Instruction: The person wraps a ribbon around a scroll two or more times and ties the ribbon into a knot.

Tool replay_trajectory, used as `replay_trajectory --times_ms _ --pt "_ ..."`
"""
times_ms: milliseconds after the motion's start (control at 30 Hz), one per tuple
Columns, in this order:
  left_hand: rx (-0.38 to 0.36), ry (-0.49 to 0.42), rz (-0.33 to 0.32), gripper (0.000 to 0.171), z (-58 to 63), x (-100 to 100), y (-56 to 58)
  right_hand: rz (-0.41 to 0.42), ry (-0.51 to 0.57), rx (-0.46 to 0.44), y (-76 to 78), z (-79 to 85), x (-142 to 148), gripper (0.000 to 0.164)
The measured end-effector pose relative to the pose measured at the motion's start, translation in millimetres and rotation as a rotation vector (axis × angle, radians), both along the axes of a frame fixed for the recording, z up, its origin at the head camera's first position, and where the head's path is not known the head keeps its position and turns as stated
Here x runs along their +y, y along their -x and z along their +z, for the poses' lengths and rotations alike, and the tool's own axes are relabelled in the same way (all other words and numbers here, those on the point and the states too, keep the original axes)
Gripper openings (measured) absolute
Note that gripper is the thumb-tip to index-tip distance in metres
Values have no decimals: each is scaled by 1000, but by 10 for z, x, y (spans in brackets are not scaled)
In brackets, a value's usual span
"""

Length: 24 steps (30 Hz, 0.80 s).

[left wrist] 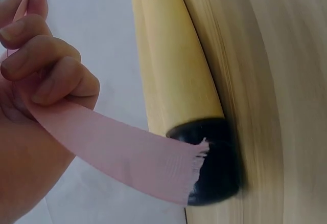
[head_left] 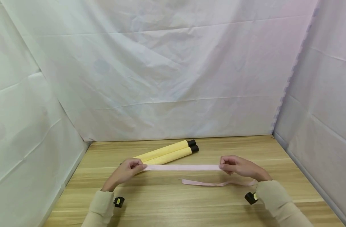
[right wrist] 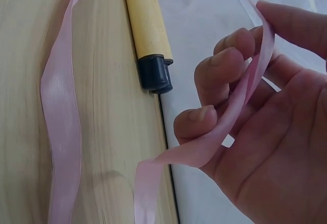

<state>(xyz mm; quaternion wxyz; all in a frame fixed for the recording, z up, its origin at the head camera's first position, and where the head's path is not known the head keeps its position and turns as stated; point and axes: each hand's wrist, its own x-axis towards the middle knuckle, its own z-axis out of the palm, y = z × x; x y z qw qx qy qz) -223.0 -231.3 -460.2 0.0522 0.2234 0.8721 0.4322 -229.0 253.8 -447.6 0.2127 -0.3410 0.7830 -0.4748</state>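
Observation:
A pink ribbon [head_left: 180, 167] is stretched level between the two hands above the table. At its left end the left hand [head_left: 128, 170] pinches it between thumb and index finger, the other fingers curled in. A frayed ribbon end [left wrist: 189, 178] sticks out below the curled fingers in the left wrist view. The right hand [head_left: 241, 166] pinches the other side of the stretch, and a length of ribbon [right wrist: 204, 147] runs down past its fingers. Another stretch of pink ribbon [head_left: 202, 183] lies on the table below the right hand; whether both are one piece I cannot tell.
Two yellow rods with black ends [head_left: 167, 151] lie side by side, slanted, behind the left hand and the ribbon. The wood-grained table [head_left: 161, 201] is bounded by white sheeting [head_left: 173, 78] at the back and both sides.

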Motion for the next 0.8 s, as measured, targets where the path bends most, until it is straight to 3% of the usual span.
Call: replay_trajectory --times_ms 200,467,700,800 --pt "11 10 32 27 22 -83 -36 -1 -18 13 15 -25 104 24" --pt "18 21 63 23 205 -108 -150 -4 -53 -62 -13 -34 212 32" --pt "-2 52 103 34 -53 -278 -29 3 20 -102 -20 -25 284 29" --pt "-1 67 104 35 -84 -322 1 -28 27 -80 -29 -5 292 30"
